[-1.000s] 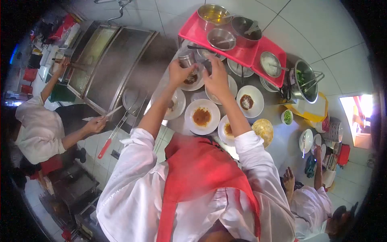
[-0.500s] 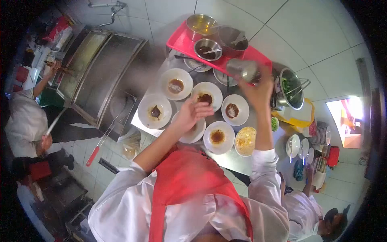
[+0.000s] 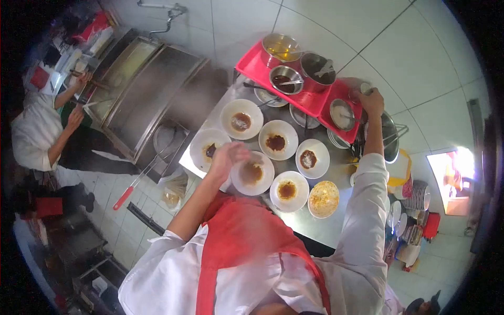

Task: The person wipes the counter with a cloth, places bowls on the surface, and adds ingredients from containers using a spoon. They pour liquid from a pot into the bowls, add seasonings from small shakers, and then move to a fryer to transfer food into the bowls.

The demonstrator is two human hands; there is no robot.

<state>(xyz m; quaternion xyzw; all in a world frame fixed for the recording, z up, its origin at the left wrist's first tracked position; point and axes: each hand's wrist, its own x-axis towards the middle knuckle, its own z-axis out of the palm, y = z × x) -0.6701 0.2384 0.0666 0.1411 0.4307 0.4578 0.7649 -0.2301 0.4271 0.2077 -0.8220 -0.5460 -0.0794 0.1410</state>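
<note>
My left hand (image 3: 228,160) hovers at the edge of a white bowl with brown sauce (image 3: 253,174). Its fingers are stretched out and blurred by motion, with nothing seen in them. My right hand (image 3: 371,102) is at the right end of the red tray (image 3: 252,64), fingers closed round a small container (image 3: 366,88) that they partly hide. Beside it in the tray sits a steel bowl of white powder (image 3: 342,114). Several more white bowls hold dark sauce, some with white powder on top, such as this bowl (image 3: 308,159). An orange-stained bowl (image 3: 323,199) stands at the right.
The tray also carries a pot of yellow liquid (image 3: 282,49), a sauce bowl with a spoon (image 3: 286,80) and a deep steel pot (image 3: 317,71). At left, a co-worker (image 3: 37,128) stands by steaming vats (image 3: 152,94). Stacked plates (image 3: 417,195) are at right.
My right hand has moved right and away from me, to the tray's right end, with the container. My left hand has drawn back left. The view has shifted a little.
</note>
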